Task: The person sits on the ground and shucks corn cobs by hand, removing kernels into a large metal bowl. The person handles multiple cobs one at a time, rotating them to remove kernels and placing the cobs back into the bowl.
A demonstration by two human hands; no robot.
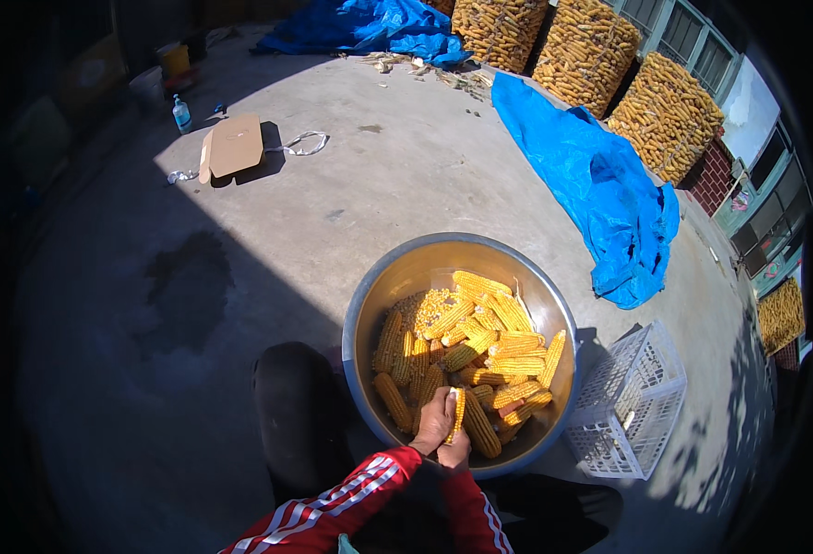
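Observation:
Both of my hands grip one ear of dried yellow corn [458, 414] over the near side of a large metal basin [366, 291]. My left hand [435, 420] wraps the cob from the left. Below it, my right hand [454, 451] is closed around the lower end, its fingers partly hidden. Many husked corn ears [472, 351] lie heaped in the basin, pointing in different directions. Loose corn kernels [426, 309] are gathered along its far left side. A reddish bare cob piece [511, 408] rests among the ears on the right.
A white plastic crate [631, 405] stands tilted right of the basin. Crumpled blue tarp [600, 187] lies beyond. Tall corn-filled bins [586, 59] line the back. A cardboard box [235, 147], a white strap [304, 143] and a blue pump bottle [181, 114] sit far left.

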